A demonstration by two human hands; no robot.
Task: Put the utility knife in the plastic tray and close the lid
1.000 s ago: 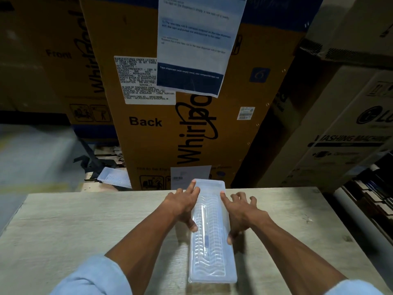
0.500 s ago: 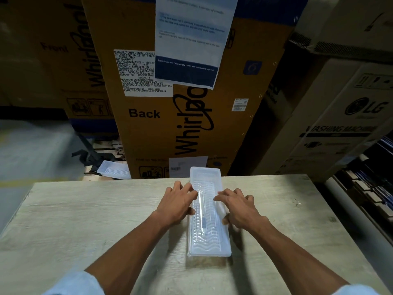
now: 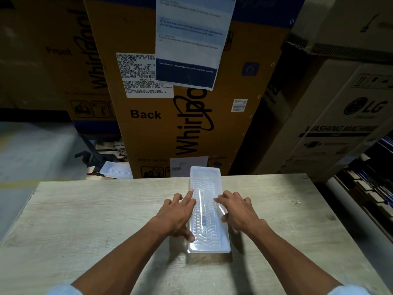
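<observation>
A long clear plastic tray (image 3: 207,241) lies lengthwise on the wooden table (image 3: 85,220), its ribbed lid down on top. Through the lid I make out a slim pale utility knife (image 3: 201,207) with a small dark slider, lying along the tray's middle. My left hand (image 3: 177,216) rests against the tray's left side, fingers spread, thumb at the near left edge. My right hand (image 3: 238,211) presses on the right side, fingertips on the lid. Neither hand is closed around anything.
Large cardboard appliance boxes (image 3: 170,103) stand right behind the table's far edge, with a printed sheet (image 3: 191,39) hanging on one. A second clear tray (image 3: 116,170) lies on a pallet beyond the table at left. Shelving sits at the right.
The tray now appears farther from me as the view shifted back. Both hands stay on the tray's sides, fingers sliding a little along the lid.
</observation>
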